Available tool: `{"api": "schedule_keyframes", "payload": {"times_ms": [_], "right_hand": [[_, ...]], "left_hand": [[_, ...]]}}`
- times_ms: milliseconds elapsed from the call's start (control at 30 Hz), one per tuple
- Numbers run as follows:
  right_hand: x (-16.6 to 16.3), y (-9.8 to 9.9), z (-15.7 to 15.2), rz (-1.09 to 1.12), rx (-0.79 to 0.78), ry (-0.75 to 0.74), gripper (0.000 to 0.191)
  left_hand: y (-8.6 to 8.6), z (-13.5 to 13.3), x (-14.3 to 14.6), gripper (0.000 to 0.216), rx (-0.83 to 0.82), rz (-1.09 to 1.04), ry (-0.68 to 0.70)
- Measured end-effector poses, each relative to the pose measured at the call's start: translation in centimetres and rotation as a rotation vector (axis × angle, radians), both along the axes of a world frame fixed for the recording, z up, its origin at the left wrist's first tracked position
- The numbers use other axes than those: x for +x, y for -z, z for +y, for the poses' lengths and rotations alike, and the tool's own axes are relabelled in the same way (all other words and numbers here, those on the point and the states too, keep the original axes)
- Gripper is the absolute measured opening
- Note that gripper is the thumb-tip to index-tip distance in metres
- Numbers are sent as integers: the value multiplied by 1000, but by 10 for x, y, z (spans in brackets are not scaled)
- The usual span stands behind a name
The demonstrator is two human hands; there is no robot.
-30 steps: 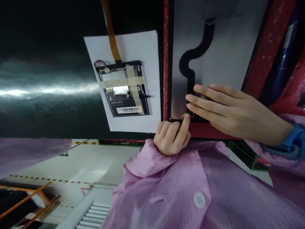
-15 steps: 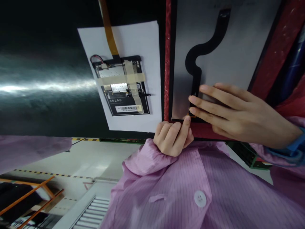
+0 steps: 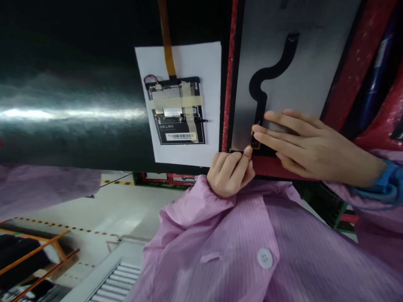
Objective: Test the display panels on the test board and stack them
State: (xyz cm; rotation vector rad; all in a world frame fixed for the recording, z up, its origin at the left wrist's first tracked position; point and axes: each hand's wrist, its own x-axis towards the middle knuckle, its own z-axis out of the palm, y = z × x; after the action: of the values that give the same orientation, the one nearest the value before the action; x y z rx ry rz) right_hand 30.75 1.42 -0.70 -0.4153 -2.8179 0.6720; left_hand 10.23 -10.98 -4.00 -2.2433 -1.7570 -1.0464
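A grey metal-backed display panel [image 3: 283, 90] lies in a red-padded frame, with a black S-shaped flex cable [image 3: 258, 86] running down it. My right hand [image 3: 315, 147], blue band at the wrist, rests flat with fingers stretched, its fingertips on the cable's lower end. My left hand [image 3: 231, 174] is curled at the panel's bottom edge. Its index fingertip meets the edge beside the cable's end; whatever its fingers may pinch is hidden. Left of the panel, a circuit board with a battery [image 3: 178, 113], crossed by masking tape, sits on white paper [image 3: 145, 67].
Red padding strips [image 3: 231, 75] border the panel. An amber ribbon cable [image 3: 166, 37] runs up from the board across the dark table mat [image 3: 78, 84]. A blue cylindrical object [image 3: 376, 84] lies at right. Another person's pink sleeve [image 3: 47, 184] shows at left.
The view has shifted, so the board and paper appear farther right. My right fingers have drawn closer together, uncovering more of the flex cable's lower end. My left hand stays at the panel's edge.
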Motion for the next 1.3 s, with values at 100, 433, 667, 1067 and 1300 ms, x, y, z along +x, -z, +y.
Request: {"api": "schedule_keyframes", "payload": {"times_ms": [100, 433, 667, 1067, 1300], "right_hand": [[1, 5, 0, -4, 129, -39, 71], [-2, 8, -4, -50, 49, -12, 65], [-3, 8, 0, 20, 15, -33, 62], [-5, 11, 5, 40, 42, -25, 54], [-5, 11, 4, 53, 52, -26, 58]], "left_hand": [[0, -3, 2, 19, -3, 38, -23], [12, -9, 6, 27, 12, 169, -96], [12, -13, 8, 32, -82, 186, -113], [10, -20, 4, 37, -104, 283, -47], [3, -16, 13, 42, -207, 356, -100]]}}
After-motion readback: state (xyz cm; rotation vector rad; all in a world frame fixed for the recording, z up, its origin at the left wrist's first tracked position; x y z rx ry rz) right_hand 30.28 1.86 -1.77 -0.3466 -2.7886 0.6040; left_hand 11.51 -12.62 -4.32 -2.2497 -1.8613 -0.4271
